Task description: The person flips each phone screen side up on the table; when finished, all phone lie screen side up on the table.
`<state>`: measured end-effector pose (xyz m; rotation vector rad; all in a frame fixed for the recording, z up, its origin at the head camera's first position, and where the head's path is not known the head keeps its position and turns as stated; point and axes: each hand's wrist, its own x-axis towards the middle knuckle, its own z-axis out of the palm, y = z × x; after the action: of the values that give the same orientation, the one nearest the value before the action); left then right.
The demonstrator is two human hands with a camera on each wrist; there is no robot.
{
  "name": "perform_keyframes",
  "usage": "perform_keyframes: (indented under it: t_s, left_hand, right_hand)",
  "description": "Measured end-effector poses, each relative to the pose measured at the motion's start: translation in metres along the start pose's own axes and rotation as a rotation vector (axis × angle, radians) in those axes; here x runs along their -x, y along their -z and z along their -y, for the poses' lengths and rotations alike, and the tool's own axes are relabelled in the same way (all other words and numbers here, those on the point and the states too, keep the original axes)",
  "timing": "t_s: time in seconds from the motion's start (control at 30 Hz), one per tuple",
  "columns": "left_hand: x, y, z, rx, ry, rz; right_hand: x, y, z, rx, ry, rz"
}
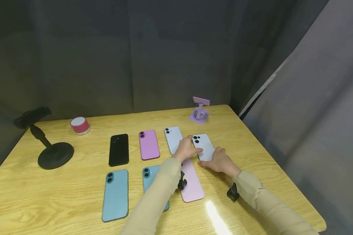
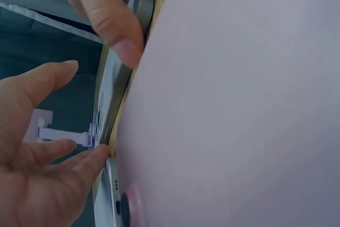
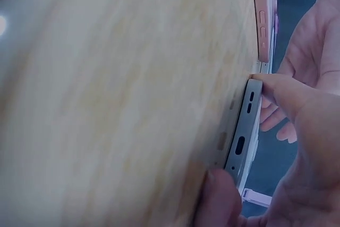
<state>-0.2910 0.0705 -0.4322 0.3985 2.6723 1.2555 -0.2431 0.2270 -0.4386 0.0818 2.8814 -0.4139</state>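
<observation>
A white smartphone [image 1: 206,148] with three camera lenses lies back up at the right of the group. My right hand [image 1: 220,161] grips its near end, thumb at the left corner and fingers at the right side; the phone's charging-port edge [image 3: 240,144] faces the right wrist camera. My left hand [image 1: 186,149] rests its fingertips at the phone's far left edge, its thumb held off the back in the left wrist view. Under the left wrist lies a pink phone [image 1: 193,184], and beyond that hand a white two-lens phone [image 1: 173,138], partly hidden.
Left of the hands lie a purple phone [image 1: 149,145], a black phone [image 1: 119,150] and two blue phones, one [image 1: 115,195] fully visible. A lavender phone stand [image 1: 199,114] is at the back. Far left are a black stand [image 1: 55,155] and a pink-white cylinder [image 1: 80,125].
</observation>
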Motion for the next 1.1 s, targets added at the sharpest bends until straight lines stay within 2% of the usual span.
perform_keyframes:
  t_s: [0.23,0.4,1.1]
  left_hand:
    - [-0.0006,-0.0022,-0.0009,0.024,0.052,0.019]
    - [-0.0003,-0.0037,0.0003,0.06,0.054,0.02]
    - [-0.0027,-0.0057,0.0007,0.035,0.043,0.04]
  right_hand:
    - [0.0009,-0.0004,0.0011,0.001,-0.002,-0.005]
    - [0.0023,-0.0002,0.0014,-0.003,0.014,-0.013]
    - [0.0017,-0.0026,0.0017,0.014,0.034,-0.03]
